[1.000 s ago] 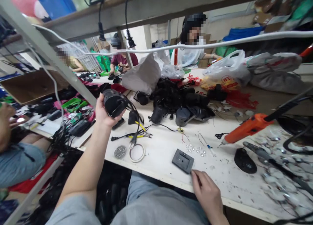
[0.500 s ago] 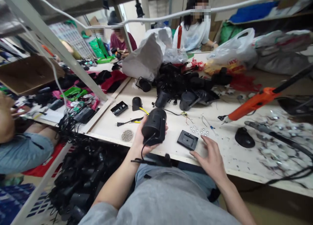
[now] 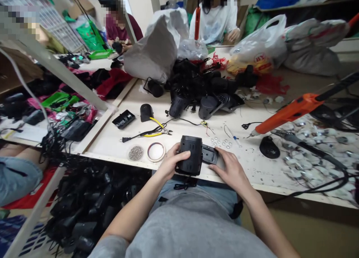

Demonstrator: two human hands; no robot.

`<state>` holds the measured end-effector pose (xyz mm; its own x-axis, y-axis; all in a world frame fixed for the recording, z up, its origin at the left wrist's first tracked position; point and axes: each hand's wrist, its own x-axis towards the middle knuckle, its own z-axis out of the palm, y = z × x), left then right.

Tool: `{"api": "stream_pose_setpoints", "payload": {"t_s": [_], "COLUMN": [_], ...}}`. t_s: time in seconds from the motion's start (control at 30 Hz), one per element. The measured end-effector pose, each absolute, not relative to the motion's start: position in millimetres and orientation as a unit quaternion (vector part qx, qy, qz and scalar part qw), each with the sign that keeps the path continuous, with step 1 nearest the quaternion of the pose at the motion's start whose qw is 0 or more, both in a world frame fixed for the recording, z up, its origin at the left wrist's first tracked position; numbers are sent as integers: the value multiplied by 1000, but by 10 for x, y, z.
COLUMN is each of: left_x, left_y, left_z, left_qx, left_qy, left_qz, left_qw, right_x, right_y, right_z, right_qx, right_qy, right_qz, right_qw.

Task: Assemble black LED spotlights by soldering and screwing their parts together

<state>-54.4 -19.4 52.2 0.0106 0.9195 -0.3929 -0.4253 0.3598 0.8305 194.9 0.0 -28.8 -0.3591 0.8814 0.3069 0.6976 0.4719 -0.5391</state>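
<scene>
My left hand [image 3: 171, 162] is wrapped round a black cylindrical plastic housing [image 3: 191, 155], thumb across its slotted side, above the bench's front edge. Just right of it lies a black rectangular cover [image 3: 209, 155], its left end partly hidden by the housing. My right hand [image 3: 231, 170] has thumb and forefinger at the cover's right corners, gripping it. Small silvery round pieces [image 3: 223, 142] lie behind the cover. Yellow-handled cutters [image 3: 157, 130], a dish of small metal screws [image 3: 136, 152] and a roll of tape [image 3: 156, 152] are to the left.
An orange electric screwdriver [image 3: 288, 114] hangs at right, near many white parts [image 3: 311, 164]. Black housings [image 3: 207, 107] are heaped at the back. Below left stands a crate [image 3: 30, 239] beside more black parts. Co-workers [image 3: 122, 29] sit beyond the bench.
My left hand has turned the housing and moved it right, beside the cover. My right hand's fingers have come in onto the cover's edges. The view has shifted, revealing the tape roll.
</scene>
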Motion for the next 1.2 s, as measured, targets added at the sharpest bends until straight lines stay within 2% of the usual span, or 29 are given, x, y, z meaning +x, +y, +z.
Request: {"api": "stream_pose_setpoints", "payload": {"t_s": [0.17,0.4,0.53,0.67,0.83,0.97,1.2], "left_x": [-460,-452,-532,-666,-691,-620,-725], "left_y": [-131,-23,25,68,59,25,-56], "left_z": [445,415,411,406,374,353,304], "left_qx": [271,263,147,22,42,113,78], "left_qy": [507,519,484,446,433,435,450], "left_qz": [493,490,511,489,533,559,523], "left_qw": [654,649,694,750,726,697,720], "right_x": [1935,1583,1388,1296,1221,1189,1178], "right_y": [-21,-47,-91,-201,-264,-230,-92], "right_z": [-83,380,356,243,183,190,373], "right_qx": [-492,-458,-471,-463,-440,-451,-401], "right_qy": [-792,-753,-702,-628,-588,-636,-799], "right_qz": [190,305,363,484,566,504,242], "right_qw": [305,361,392,397,374,372,377]}}
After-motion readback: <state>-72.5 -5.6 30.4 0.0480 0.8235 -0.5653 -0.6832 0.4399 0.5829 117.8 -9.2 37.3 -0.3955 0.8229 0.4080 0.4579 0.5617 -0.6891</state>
